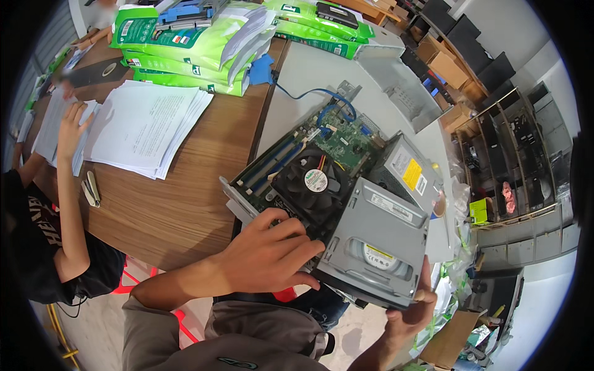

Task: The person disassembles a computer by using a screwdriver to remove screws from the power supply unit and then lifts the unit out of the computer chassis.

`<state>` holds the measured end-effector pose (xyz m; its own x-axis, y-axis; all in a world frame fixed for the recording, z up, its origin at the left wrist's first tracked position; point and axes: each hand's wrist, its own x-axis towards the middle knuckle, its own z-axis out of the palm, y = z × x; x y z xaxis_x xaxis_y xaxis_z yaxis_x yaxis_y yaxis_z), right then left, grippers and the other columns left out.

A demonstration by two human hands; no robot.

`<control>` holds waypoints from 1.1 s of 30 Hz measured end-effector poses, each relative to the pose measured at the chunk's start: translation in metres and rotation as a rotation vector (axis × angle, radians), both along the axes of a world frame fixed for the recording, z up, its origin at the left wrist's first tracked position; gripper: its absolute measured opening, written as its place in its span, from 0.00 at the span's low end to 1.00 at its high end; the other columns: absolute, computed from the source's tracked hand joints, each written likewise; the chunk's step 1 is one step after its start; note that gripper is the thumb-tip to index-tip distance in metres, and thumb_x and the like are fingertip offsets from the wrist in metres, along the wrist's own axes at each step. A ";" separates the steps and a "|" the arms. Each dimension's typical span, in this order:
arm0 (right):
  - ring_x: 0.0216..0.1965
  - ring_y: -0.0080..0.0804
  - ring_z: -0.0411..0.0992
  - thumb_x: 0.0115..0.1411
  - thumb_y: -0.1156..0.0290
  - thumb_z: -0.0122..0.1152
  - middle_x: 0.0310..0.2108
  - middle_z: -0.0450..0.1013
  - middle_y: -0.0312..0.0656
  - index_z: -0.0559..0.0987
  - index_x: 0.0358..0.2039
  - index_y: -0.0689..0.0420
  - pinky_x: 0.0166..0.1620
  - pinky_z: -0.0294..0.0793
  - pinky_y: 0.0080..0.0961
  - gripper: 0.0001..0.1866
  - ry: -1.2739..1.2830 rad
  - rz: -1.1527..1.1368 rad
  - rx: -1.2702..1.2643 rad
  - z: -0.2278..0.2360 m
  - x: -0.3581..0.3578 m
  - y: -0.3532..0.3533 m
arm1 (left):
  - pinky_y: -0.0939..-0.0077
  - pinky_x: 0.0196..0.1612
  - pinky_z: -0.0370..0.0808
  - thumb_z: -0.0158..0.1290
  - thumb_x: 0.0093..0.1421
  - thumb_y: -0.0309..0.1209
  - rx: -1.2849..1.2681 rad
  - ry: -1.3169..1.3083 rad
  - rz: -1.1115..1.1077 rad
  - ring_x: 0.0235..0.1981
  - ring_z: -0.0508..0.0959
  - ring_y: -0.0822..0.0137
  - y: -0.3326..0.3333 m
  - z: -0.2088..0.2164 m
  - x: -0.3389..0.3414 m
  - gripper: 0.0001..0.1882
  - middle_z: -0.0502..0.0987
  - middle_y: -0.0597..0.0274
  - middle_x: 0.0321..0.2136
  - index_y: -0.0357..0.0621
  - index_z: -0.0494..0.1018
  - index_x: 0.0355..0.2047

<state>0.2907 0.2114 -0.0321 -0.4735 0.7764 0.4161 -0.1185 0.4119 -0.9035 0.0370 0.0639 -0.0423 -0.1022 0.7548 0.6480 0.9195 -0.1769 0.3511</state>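
An opened desktop computer [352, 148] lies at the table's near edge, its green circuit board and black round cooling fan [314, 185] exposed. A silver metal drive cage [374, 241] with an oval cutout covers its near right part. My left hand [269, 250] is bent over the near front edge of the computer, fingers curled between the fan and the cage, thumb below. Around the near right corner of the cage, my right hand [413, 312] is closed, thumb at the front and fingers along the side. A silver power supply [405, 170] sits beyond the cage.
Paper stacks [145, 123] and a stapler [91, 188] lie on the brown table [204, 204]. Green paper packs [185, 49] rise behind them. A co-worker's arm [71, 204] reaches over papers at left. Metal shelving [507, 154] and a cardboard box [448, 340] stand at right.
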 end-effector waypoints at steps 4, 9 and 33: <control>0.68 0.58 0.58 0.45 0.54 0.83 0.65 0.58 0.71 0.68 0.38 0.58 0.68 0.56 0.50 0.33 -0.027 0.050 -0.063 0.034 0.006 0.019 | 0.68 0.44 0.64 0.64 0.47 0.53 -0.056 0.034 0.022 0.33 0.73 0.67 0.001 0.002 0.006 0.28 0.74 0.70 0.26 0.45 0.76 0.40; 0.65 0.50 0.64 0.42 0.52 0.84 0.62 0.64 0.71 0.70 0.40 0.57 0.67 0.58 0.44 0.35 -0.136 0.080 -0.170 0.103 0.018 0.046 | 0.68 0.43 0.62 0.64 0.51 0.49 -0.074 0.142 0.050 0.33 0.71 0.68 0.004 -0.012 0.004 0.20 0.70 0.71 0.25 0.49 0.75 0.32; 0.56 0.44 0.72 0.44 0.54 0.81 0.58 0.69 0.66 0.72 0.42 0.65 0.63 0.63 0.34 0.35 -0.243 0.102 -0.154 0.195 0.073 0.106 | 0.58 0.32 0.72 0.54 0.64 0.39 -0.412 0.000 0.397 0.29 0.77 0.52 0.019 0.069 -0.164 0.19 0.76 0.50 0.21 0.36 0.77 0.24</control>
